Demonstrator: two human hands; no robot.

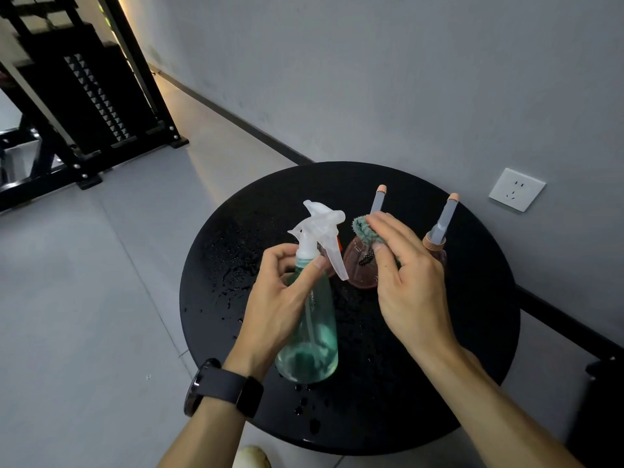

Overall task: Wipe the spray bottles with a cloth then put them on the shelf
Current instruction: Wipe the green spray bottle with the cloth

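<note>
A clear green spray bottle [312, 336] with a white trigger head is held above the round black table [472, 332]. My left hand [280, 298] grips its neck, thumb across the front. My right hand [405, 282] holds a small teal cloth [366, 229] between thumb and fingers, just right of the trigger. Behind the cloth stands a pink bottle [361, 265] with a grey nozzle, partly hidden by my right hand. A second pink bottle [437, 244] with a grey nozzle stands at the right, mostly hidden.
Water drops lie on the table's left and front parts. A black metal shelf frame [84, 106] stands on the grey floor at the far left. A grey wall with a white socket [516, 189] runs behind the table.
</note>
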